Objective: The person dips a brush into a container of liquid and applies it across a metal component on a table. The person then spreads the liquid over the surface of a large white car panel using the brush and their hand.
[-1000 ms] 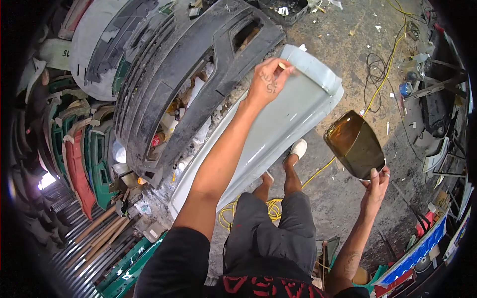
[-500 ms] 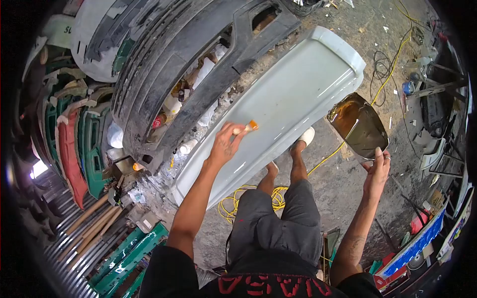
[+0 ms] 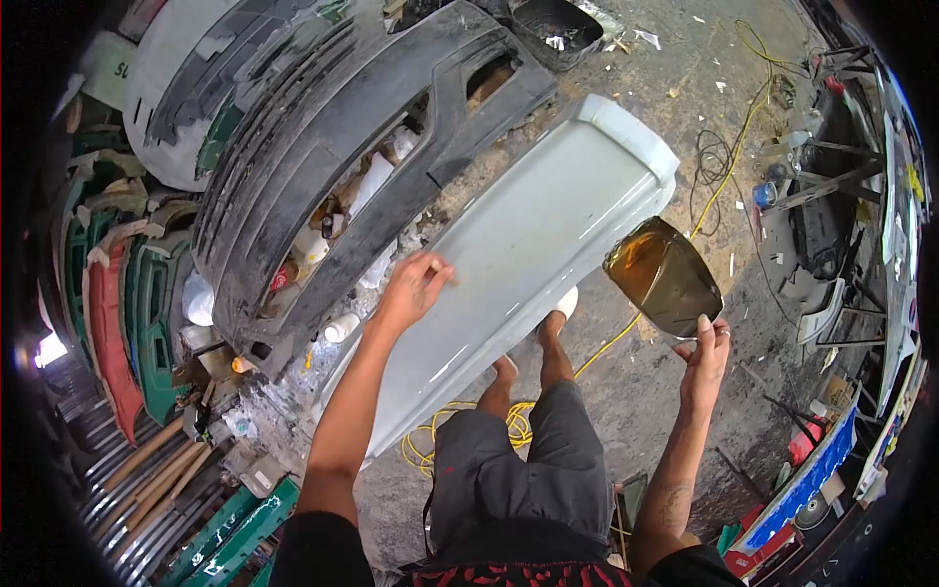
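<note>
Over one pale panel [image 3: 553, 215], left hand [image 3: 413, 292], grip unclear; beyond its edge, right hand [image 3: 706, 364], pinch grip on one tray [image 3: 665, 281].

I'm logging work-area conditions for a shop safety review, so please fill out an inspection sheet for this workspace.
Surface: long pale panel, glossy; stained, littered floor around it.
Job's things: shallow container with amber liquid, held beside the panel.
Clutter: dark bumper with debris in its openings; white bottle near the panel.
Left hand: over the panel; blur hides whether it grips anything.
Right hand: grips the container's edge.
Cables: yellow cable on the floor, coiled near the person's feet; dark cable loosely looped beyond.
Surroundings: red panel and green panels stacked at left.
Co-workers: nothing seen.
</note>
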A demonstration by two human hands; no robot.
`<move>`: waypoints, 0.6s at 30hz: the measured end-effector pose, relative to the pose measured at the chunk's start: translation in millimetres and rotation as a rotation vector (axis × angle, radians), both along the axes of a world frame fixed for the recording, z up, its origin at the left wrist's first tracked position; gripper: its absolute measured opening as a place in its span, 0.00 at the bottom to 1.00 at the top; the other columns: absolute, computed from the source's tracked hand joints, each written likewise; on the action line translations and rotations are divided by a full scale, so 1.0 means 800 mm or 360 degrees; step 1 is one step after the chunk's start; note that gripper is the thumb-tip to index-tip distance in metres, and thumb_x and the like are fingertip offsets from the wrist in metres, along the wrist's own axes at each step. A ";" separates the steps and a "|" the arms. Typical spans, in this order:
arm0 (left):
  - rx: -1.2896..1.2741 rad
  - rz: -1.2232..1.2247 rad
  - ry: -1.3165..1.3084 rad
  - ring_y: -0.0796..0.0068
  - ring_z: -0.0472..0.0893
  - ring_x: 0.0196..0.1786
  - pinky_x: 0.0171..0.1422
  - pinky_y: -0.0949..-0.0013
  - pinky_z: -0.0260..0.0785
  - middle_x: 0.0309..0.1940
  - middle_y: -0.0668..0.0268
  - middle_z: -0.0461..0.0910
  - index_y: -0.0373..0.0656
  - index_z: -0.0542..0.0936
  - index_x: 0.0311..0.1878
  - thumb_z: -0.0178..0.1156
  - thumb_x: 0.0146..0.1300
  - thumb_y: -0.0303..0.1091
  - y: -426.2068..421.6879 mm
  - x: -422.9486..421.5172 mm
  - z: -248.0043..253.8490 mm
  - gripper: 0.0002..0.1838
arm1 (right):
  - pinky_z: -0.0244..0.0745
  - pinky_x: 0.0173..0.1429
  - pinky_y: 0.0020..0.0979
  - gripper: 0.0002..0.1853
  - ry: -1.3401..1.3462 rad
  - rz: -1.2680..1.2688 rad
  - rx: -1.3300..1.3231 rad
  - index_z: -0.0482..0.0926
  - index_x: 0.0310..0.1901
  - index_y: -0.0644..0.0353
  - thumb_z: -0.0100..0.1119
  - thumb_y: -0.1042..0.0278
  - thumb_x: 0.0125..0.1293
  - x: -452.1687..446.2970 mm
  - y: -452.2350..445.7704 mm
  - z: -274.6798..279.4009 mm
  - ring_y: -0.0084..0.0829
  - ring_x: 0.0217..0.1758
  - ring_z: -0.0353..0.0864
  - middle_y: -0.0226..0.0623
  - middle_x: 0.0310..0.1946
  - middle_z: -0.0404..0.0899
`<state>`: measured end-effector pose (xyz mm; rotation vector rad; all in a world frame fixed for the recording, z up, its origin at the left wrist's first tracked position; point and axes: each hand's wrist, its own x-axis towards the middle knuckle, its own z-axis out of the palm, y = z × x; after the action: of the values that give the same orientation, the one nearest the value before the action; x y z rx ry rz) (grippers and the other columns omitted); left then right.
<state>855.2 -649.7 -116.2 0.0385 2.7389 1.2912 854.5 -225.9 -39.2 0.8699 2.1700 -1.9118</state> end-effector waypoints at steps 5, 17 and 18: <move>0.0111 -0.0049 0.0144 0.67 0.75 0.26 0.31 0.66 0.65 0.26 0.59 0.78 0.36 0.79 0.32 0.62 0.63 0.35 0.088 -0.158 0.000 0.10 | 0.76 0.40 0.26 0.23 -0.0004 -0.0040 0.0095 0.68 0.56 0.56 0.56 0.51 0.66 -0.021 0.022 0.007 0.22 0.50 0.74 0.29 0.52 0.70; 0.0352 0.0199 0.0310 0.72 0.77 0.29 0.34 0.70 0.69 0.32 0.60 0.81 0.37 0.81 0.38 0.63 0.63 0.33 0.162 -0.282 -0.011 0.08 | 0.75 0.45 0.24 0.31 0.0019 0.0108 -0.0063 0.61 0.61 0.61 0.63 0.57 0.62 -0.089 0.081 -0.002 0.27 0.52 0.73 0.37 0.58 0.69; 0.0322 0.0243 0.0286 0.72 0.77 0.29 0.34 0.70 0.69 0.32 0.60 0.81 0.37 0.81 0.38 0.63 0.63 0.33 0.149 -0.265 -0.014 0.08 | 0.76 0.45 0.26 0.31 0.0042 0.0127 -0.0097 0.61 0.62 0.62 0.63 0.57 0.62 -0.093 0.082 -0.004 0.28 0.53 0.74 0.38 0.58 0.68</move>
<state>642.8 -530.7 -127.5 -0.0399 2.7916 1.6804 780.0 -160.7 -42.5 0.7403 2.1151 -1.9505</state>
